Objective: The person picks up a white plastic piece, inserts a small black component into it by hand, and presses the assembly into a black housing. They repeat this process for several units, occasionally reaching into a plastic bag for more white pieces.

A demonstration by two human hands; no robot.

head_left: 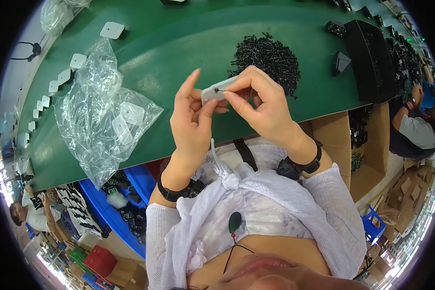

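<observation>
A small white plastic cover with rounded corners is held tilted above the green table, between thumb and fingers of my left hand; that hand's index finger points up, off the cover. My right hand pinches a small thin black part between thumb and index finger. The black part's end lies against the face of the cover, near its left end. Whether it sits in a hole there I cannot tell. Just beyond my right hand lies a heap of similar small black parts.
To the left, a clear plastic bag holds white covers. More white covers line the table's left side. A black box stands at right, above cardboard boxes. Blue bins sit below the near edge. Other people work at both sides.
</observation>
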